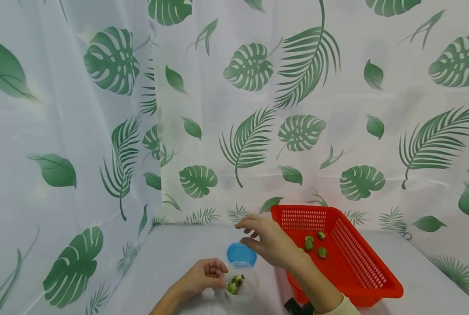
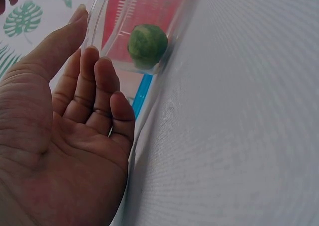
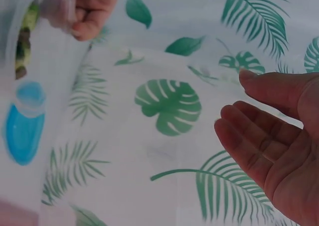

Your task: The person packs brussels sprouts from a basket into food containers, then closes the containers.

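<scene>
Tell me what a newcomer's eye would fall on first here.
The bright red basket on the right, with a few green sprouts inside, stands out first. Next come the blue lid just beyond the clear tub at lower centre, and the leaf-printed sheeting behind.

In the head view, my right forearm (image 1: 317,280) hides part of the red slotted plastic basket (image 1: 352,271); a small black object (image 1: 291,305), cut off below, is unidentifiable. My left-wrist view crops the clear plastic container (image 2: 122,24) at the top; my right-wrist view blurs the green-and-brown pieces (image 3: 24,41) inside it.
</scene>
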`<action>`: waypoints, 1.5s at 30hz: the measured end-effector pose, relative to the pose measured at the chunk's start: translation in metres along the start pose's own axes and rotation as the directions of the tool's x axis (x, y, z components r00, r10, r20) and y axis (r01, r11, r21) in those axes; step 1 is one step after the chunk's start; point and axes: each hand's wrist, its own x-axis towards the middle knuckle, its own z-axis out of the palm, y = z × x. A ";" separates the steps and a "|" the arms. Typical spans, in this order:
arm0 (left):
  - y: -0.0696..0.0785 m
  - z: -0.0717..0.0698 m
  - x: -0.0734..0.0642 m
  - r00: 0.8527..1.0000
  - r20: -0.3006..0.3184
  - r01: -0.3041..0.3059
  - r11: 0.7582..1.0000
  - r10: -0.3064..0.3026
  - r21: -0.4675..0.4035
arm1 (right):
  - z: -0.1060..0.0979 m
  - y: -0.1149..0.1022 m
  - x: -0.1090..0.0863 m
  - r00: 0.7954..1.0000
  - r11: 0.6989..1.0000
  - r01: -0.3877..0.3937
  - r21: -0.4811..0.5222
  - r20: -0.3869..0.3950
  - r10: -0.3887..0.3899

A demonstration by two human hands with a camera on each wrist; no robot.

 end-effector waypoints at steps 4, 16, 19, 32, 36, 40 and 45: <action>-0.001 0.000 0.000 1.000 -0.007 0.008 1.000 -0.008 0.003 | -0.012 -0.004 0.003 0.999 1.000 0.023 -0.021 -0.041 -0.023; -0.001 0.001 0.000 1.000 0.003 0.005 1.000 -0.005 -0.012 | -0.039 0.004 0.008 0.994 0.998 -0.001 -0.065 -0.109 -0.006; -0.002 0.001 0.001 1.000 -0.001 0.008 1.000 -0.008 -0.015 | -0.042 0.010 0.010 0.992 0.998 -0.016 -0.057 -0.123 0.009; 0.000 0.002 -0.001 1.000 0.010 0.004 1.000 -0.004 -0.026 | -0.047 0.035 0.012 0.983 0.996 -0.058 -0.067 -0.177 0.045; 0.002 0.002 -0.003 1.000 0.014 0.004 1.000 -0.003 -0.030 | -0.050 0.045 0.014 0.980 0.994 -0.078 -0.076 -0.187 0.063; 0.002 0.003 -0.003 1.000 0.011 0.008 0.999 -0.008 -0.035 | -0.053 0.056 0.016 0.977 0.991 -0.106 -0.078 -0.196 0.088; 0.003 0.002 -0.003 1.000 0.009 0.009 0.999 -0.009 -0.045 | -0.056 0.069 0.016 0.972 0.989 -0.141 -0.053 -0.199 0.128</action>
